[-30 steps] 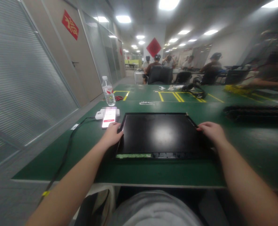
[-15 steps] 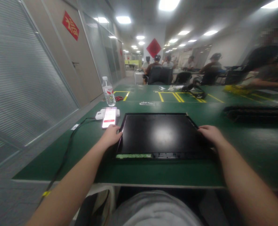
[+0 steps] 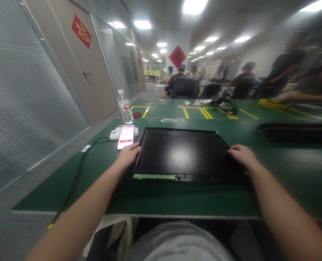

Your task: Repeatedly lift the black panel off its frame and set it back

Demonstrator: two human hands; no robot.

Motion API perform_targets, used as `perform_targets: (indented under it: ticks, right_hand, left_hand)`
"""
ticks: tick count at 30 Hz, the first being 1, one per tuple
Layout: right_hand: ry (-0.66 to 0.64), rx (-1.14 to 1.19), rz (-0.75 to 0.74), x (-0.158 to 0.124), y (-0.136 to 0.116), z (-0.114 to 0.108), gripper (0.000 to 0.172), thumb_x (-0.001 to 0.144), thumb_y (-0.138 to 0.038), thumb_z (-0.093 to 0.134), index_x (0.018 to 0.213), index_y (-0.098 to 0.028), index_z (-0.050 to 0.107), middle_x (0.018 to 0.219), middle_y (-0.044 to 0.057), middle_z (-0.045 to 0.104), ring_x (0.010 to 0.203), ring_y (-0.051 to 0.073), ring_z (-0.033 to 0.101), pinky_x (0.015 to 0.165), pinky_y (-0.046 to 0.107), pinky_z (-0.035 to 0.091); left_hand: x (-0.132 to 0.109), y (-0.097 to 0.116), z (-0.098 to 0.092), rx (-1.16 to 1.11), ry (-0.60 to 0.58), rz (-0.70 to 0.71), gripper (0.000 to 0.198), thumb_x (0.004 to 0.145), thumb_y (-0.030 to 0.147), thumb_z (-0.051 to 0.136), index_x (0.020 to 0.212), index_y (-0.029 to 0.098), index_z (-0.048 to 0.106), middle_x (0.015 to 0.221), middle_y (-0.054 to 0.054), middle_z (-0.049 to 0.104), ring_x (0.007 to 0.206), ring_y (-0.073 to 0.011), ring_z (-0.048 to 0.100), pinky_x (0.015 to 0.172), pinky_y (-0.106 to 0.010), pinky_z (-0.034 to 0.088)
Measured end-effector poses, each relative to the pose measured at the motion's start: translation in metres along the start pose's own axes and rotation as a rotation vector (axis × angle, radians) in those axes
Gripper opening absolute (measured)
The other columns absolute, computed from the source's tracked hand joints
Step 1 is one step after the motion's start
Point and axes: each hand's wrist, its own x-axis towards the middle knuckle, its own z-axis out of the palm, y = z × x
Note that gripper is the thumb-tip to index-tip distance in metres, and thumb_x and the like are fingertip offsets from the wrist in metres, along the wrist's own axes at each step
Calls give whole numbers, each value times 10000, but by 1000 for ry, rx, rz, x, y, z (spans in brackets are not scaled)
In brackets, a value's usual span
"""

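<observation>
A black flat screen panel (image 3: 182, 152) lies face up over the green table (image 3: 182, 199), with a green strip along the left of its near edge. My left hand (image 3: 128, 155) grips the panel's left edge, thumb on top. On the opposite side, my right hand (image 3: 243, 156) is closed round the right edge. The undersides of both hands and the fingers beneath the panel are hidden. A lit phone (image 3: 126, 137) lies just beyond my left hand.
A water bottle (image 3: 125, 107), red scissors (image 3: 137, 115) and a white power strip (image 3: 114, 134) with a black cable stand at the left. A long dark object (image 3: 299, 131) lies at the right. People sit farther back.
The panel's far left side has risen slightly, tilting it a little, with both hands still on its edges. A person at the back right has shifted left.
</observation>
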Motion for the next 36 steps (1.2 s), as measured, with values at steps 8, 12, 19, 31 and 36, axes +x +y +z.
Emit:
perform_targets:
  ticks: [8,12,19,31,36]
  right_hand:
    - [6,-20,-12,1,3,3,287,783,-334,641,986,-174,765,1053,134,751,970,289,695,817,360,525]
    - [-10,-29,-7,0,1,1,295,797,-338,639,1011,-173,755,1074,135,748,989,298,693,828,372,524]
    - [-13,-22,2,-4,-3,1,275,809,-335,626,997,-178,752,1075,135,746,973,290,695,809,360,525]
    - [-15,-32,-17,-4,-2,1,290,804,-331,625,1011,-173,754,1089,133,749,996,298,692,827,362,523]
    - [0,-43,-3,-5,-4,1,271,797,-328,628,985,-181,757,1070,129,750,983,287,699,810,347,528]
  left_hand:
    - [-7,9,5,-273,-57,-246,475,771,278,785,1231,171,731,900,-93,800,810,-259,753,762,-379,605]
    - [-10,12,4,-307,-66,-280,531,751,192,810,1269,154,702,891,-98,798,785,-258,759,752,-385,613]
    - [-12,18,5,-422,-64,-388,588,813,105,720,1389,158,613,806,-63,781,645,-215,738,654,-339,611]
    - [-5,13,13,-552,-97,-441,667,934,190,577,1560,262,360,745,-16,732,493,-161,655,484,-270,550]
    - [-4,6,14,-598,-168,-415,665,885,319,716,1500,234,479,956,-87,784,651,-193,737,644,-319,613]
